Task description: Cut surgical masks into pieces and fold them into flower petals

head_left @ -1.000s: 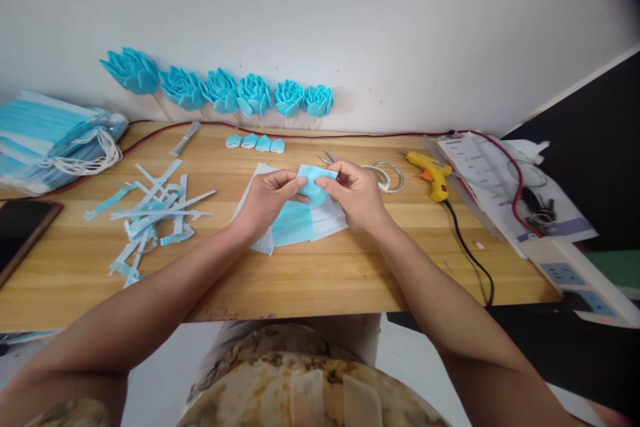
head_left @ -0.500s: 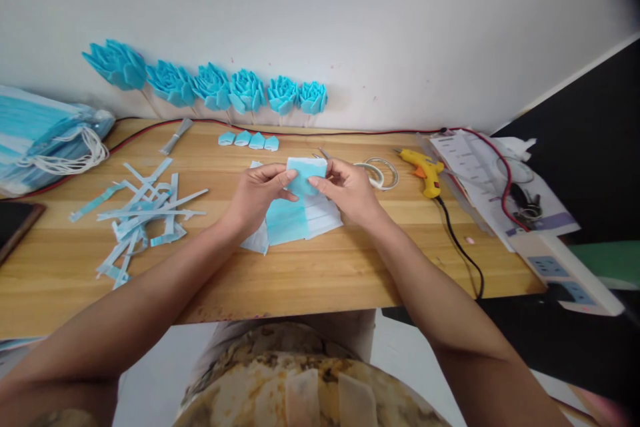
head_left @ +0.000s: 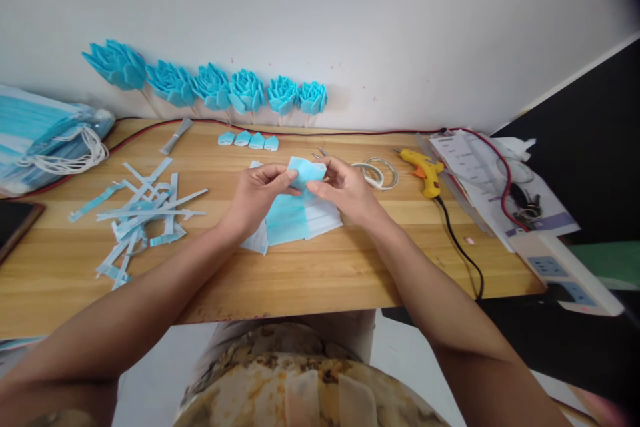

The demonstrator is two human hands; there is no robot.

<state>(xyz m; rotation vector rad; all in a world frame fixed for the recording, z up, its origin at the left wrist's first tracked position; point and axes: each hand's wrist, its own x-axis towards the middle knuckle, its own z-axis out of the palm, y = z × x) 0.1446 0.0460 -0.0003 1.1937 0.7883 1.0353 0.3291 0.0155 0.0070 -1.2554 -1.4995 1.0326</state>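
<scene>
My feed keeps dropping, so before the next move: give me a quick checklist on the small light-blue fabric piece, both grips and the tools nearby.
1. Left hand pinches the small light-blue fabric piece at its left edge: ok.
2. Right hand pinches its right edge: ok.
3. Piece lifted clear of the flat stack of pale blue fabric sheets: cannot tell.
4. Yellow glue gun lies on the wooden table, apart from both hands: ok.
5. White tape roll lies just beyond the right hand: ok.
</scene>
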